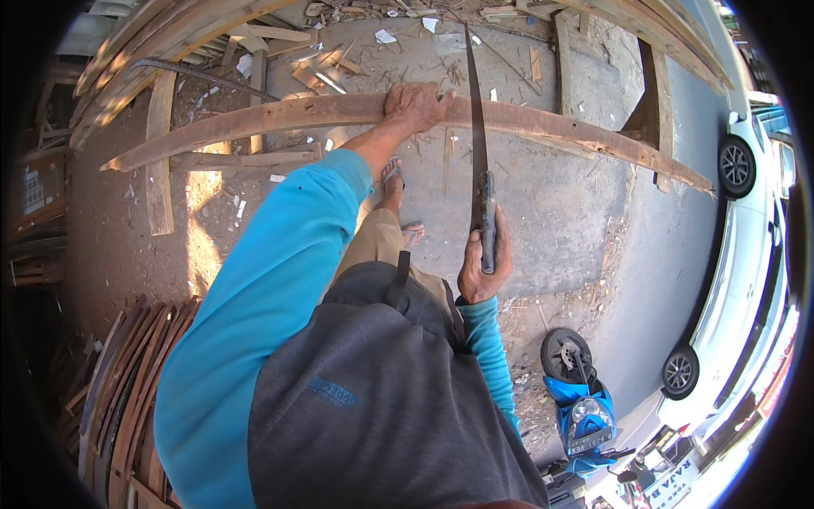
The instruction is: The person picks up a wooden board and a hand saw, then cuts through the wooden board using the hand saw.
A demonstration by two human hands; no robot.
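A long wooden beam [314,111] lies crosswise in front of me, raised on timber supports at both sides. My left hand [415,108] rests on top of the beam near its middle, with the fingers wrapped over it. In my right hand [487,263] is a handsaw [476,127], gripped by its dark handle. Its long narrow blade points away from me and crosses the beam just right of my left hand. Whether the teeth have cut into the wood I cannot tell.
Stacked planks [182,38] stand at the far left, and more boards [127,382] lean at the near left. Wood scraps and paper litter the ground. A blue motorbike [585,416] stands at the near right; a white car [733,314] is on the road beyond.
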